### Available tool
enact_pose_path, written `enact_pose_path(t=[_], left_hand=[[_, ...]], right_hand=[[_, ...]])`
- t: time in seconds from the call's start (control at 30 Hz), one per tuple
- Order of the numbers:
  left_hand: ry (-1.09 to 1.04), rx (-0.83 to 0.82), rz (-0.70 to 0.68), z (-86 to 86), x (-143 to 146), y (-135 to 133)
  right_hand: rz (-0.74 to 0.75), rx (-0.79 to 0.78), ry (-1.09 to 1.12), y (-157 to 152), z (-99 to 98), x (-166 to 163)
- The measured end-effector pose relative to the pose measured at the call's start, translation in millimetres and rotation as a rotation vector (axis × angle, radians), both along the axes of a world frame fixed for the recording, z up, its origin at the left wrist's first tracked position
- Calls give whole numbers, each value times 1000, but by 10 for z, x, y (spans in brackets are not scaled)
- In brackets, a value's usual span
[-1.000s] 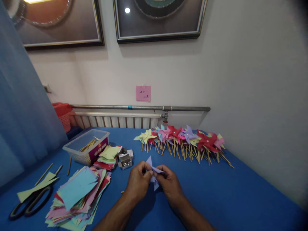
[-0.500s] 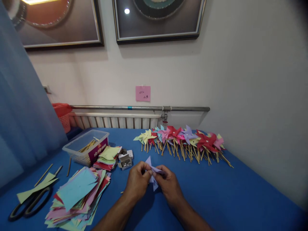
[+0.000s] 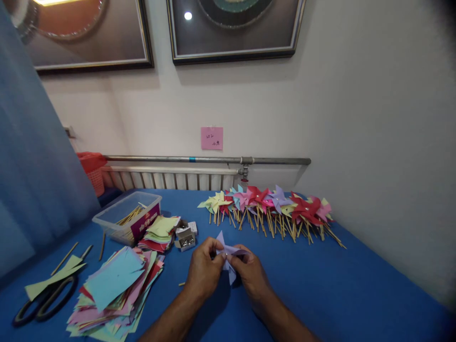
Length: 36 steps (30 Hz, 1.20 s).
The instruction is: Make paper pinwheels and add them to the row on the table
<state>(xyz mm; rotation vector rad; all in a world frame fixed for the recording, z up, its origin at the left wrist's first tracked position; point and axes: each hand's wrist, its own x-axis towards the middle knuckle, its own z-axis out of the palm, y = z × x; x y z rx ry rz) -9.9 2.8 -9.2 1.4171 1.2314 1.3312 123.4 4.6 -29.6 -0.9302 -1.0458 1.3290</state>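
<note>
Pinching a lilac paper pinwheel (image 3: 231,273) near its centre, the left hand (image 3: 204,268) and right hand (image 3: 248,267) are both clamped on it above the near middle of the blue counter (image 3: 338,289); stick-mounted pinwheels (image 3: 258,195) lie far right, scissors (image 3: 44,300) and stacked coloured paper (image 3: 114,280) near left

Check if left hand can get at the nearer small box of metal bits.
Probably yes: the nearer small box stands open beyond the left hand, with nothing visible between them but blue tabletop. That hand, though, is pinching the purple pinwheel, so it likely must let go first.
</note>
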Motion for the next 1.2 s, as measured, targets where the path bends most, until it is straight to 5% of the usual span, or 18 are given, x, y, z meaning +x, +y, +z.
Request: enact_pose_path(t=[0.33,0.6,0.97,1.2], left_hand=[[-295,-96,21,82,-48,75],[-365,-149,-100,2,-32,108],[-364,-212,-14,143,-95,111],[-218,-126,-11,74,-118,132]], right_hand=[[14,-48,90,35,-89,42],[25,-75,127,-15,13,7],[-3,-126,192,-21,74,18],[-53,-134,191,-19,45,36]])
